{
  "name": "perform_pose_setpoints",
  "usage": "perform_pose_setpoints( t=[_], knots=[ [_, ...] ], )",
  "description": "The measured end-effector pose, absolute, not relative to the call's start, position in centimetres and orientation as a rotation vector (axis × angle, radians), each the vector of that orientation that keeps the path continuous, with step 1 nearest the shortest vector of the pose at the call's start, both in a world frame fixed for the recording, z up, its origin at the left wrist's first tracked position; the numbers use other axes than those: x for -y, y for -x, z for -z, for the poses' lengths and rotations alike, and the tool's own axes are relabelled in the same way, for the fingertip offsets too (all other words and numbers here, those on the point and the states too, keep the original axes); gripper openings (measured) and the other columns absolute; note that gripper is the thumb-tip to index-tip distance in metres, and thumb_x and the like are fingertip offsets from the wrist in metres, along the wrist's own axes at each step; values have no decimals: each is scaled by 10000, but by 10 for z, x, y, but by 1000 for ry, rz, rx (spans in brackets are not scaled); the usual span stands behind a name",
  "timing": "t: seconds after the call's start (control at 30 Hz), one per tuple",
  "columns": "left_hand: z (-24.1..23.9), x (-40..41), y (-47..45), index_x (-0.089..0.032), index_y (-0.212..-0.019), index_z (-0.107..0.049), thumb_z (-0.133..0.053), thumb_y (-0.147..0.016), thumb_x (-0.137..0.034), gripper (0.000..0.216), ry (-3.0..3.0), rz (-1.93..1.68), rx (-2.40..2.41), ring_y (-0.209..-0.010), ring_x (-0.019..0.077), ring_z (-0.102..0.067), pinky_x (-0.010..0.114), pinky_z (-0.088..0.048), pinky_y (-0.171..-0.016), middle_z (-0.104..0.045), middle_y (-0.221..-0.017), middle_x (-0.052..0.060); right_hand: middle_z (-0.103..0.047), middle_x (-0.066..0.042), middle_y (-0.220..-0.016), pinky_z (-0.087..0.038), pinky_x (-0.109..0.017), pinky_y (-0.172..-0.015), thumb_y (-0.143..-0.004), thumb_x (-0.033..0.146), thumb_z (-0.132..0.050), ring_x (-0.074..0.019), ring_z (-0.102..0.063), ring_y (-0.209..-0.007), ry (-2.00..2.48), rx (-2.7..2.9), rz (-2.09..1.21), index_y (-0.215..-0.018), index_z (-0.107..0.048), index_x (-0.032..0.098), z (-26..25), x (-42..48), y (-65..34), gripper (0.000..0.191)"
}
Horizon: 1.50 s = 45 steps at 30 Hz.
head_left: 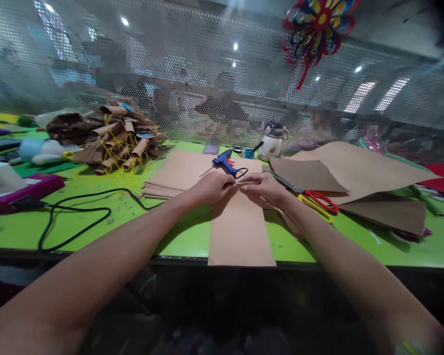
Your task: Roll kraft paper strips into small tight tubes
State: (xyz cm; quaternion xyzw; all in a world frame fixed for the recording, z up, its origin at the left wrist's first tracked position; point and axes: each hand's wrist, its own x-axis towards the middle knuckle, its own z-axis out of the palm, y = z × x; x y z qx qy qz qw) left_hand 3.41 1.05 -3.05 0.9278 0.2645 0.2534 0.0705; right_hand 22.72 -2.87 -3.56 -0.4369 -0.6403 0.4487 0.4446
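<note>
A strip of brown kraft paper [240,231] lies on the green table, its near end reaching the front edge. At its far end my left hand [222,186] and my right hand [262,187] pinch the paper, and a narrow fold or edge shows between the fingers. Both hands are closed. Just beyond them a blue glue gun [225,162] with a red trigger rests on a stack of brown paper sheets [177,170]. Scissors with red and yellow handles [320,202] lie right of my right hand.
Rolled brown paper pieces tied with yellow string [122,138] are heaped at the back left. A black cord [107,209] loops across the left side. Large brown sheets [362,167] cover the right, near a white jar [272,143]. A perforated screen [192,74] stands behind the table [185,236].
</note>
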Motion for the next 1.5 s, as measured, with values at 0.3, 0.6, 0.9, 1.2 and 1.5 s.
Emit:
perform_pose_setpoints(
  t=[0.3, 0.6, 0.9, 1.2, 1.5],
  knots=[
    [28, -14, -33, -122, -812, -632, -452, -790, -277, 238, -2580, -621, -695, -586, 97, -420, 204, -277, -547, -519, -628, -7, -534, 36, -527, -310, -197, -448, -567, 183, -697, -45, -405, -447, 1048, 1441, -1222, -826, -667, 121, 38, 31, -225, 268],
    [4, -7, -26, -106, -591, -558, -451, -794, -414, 384, -2251, -548, -694, -528, 88, -330, 218, -263, -520, -415, -532, -18, -654, -40, -767, -408, -211, -550, -589, 176, -675, -100, -545, -626, 957, 1615, -1055, -816, -696, 128, 38, 31, -221, 233],
    [8, -5, -21, -149, -941, -654, -514, -778, -420, 346, -2007, -461, -714, -731, 130, -487, 211, -361, -645, -598, -840, 25, -668, -35, -740, -461, -234, -624, -594, 138, -663, -113, -587, -657, 927, 1604, -927, -764, -696, 133, 33, 33, -217, 174],
    [21, -10, -30, -118, -975, -644, -479, -799, -357, 340, -1995, -421, -592, -750, 123, -475, 221, -350, -680, -599, -834, 32, -668, -53, -790, -472, -299, -738, -604, 199, -671, -159, -607, -761, 953, 1667, -1003, -785, -690, 131, 35, 32, -219, 194],
    [31, -18, -27, -108, -879, -637, -465, -812, -394, 340, -2053, -366, -609, -684, 113, -432, 211, -318, -634, -548, -750, 25, -619, -26, -848, -402, -252, -679, -637, 130, -596, -133, -537, -744, 974, 1804, -1220, -1092, -599, 165, 29, 27, -245, 456]
  ],
)
